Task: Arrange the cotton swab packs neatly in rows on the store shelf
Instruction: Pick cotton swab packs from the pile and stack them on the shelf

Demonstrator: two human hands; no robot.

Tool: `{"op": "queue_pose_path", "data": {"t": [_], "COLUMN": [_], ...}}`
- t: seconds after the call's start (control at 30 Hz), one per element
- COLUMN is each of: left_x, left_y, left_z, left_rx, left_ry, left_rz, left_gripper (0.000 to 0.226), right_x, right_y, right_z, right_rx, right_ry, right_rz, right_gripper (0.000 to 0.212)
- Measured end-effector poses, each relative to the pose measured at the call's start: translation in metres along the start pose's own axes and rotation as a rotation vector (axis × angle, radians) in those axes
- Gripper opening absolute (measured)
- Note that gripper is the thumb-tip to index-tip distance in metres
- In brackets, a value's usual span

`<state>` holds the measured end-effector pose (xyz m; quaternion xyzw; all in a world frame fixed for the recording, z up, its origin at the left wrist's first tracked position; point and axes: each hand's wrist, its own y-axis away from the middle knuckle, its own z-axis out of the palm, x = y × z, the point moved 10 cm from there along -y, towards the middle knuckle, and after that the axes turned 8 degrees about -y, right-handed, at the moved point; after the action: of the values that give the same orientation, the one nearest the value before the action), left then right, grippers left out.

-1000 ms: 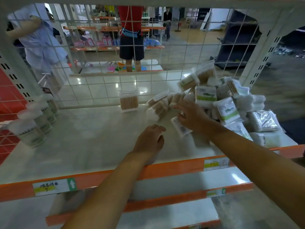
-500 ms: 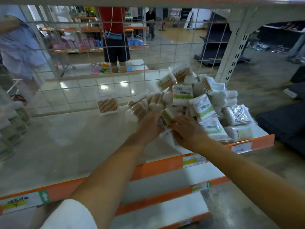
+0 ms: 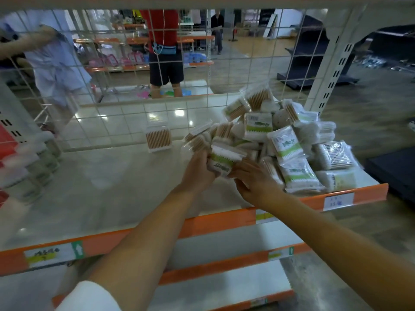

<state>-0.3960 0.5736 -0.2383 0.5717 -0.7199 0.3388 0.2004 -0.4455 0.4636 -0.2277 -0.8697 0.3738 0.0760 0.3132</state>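
A loose heap of cotton swab packs lies on the right part of the white shelf. Some are clear boxes of wooden-stick swabs, others white bags with green labels. My left hand and my right hand both grip one white-and-green pack at the heap's left edge, the left from its left side, the right from below and right. One clear box of wooden swabs stands upright alone near the back grid.
A white wire grid closes the back of the shelf. Blurred white round containers stand at the left. An orange price rail runs along the front edge, with lower shelves beneath. People stand behind the grid in the aisle.
My left hand moved forward and right to the heap. Both hands now hold one white-and-green pack and have lifted it slightly. The camera has swung right.
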Motion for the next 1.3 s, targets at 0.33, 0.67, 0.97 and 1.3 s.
{"op": "queue_pose_path", "data": {"t": [0.33, 0.67, 0.97, 1.3], "left_x": [-0.038, -0.032, -0.007, -0.022], "left_y": [0.041, 0.048, 0.043, 0.039], "left_z": [-0.013, -0.039, -0.055, -0.076], "left_rx": [-0.053, -0.003, 0.051, 0.04], "left_ry": [0.496, 0.474, 0.236, 0.093], "left_rz": [-0.322, -0.269, -0.069, -0.051], "left_gripper": [0.03, 0.033, 0.031, 0.047], "right_x": [0.01, -0.011, -0.009, -0.025], "right_y": [-0.009, -0.038, -0.043, -0.051], "right_z": [-0.004, 0.011, -0.003, 0.03], "right_rx": [0.206, 0.108, 0.225, 0.049], "right_ry": [-0.444, -0.535, -0.668, -0.862], "right_rz": [0.377, 0.426, 0.477, 0.457], "right_gripper": [0.028, 0.026, 0.028, 0.034]}}
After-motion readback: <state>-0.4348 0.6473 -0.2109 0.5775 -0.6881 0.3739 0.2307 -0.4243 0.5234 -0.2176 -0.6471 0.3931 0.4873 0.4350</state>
